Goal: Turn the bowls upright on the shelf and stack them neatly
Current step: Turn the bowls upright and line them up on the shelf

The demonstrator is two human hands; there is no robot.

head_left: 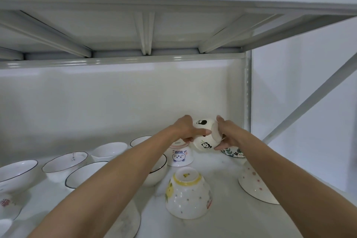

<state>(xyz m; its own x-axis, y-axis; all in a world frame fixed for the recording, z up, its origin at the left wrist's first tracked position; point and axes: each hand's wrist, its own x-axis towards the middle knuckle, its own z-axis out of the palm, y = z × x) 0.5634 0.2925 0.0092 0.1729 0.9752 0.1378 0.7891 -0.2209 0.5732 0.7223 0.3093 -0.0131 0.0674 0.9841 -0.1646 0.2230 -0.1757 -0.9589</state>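
Both hands hold a white bowl with black panda prints in the air near the back right of the shelf; it is tilted on its side. My left hand grips its left side and my right hand grips its right side and foot. Just under it an upside-down bowl with a bear face stands on the shelf. Closer to me, a yellow-rimmed dotted bowl lies upside down. A pink-dotted bowl lies upside down under my right forearm.
Several upright white bowls stand on the left, among them a scalloped one and a dark-rimmed one. A leaf-patterned bowl sits behind my right hand. The upper shelf's underside is overhead and a post bounds the right.
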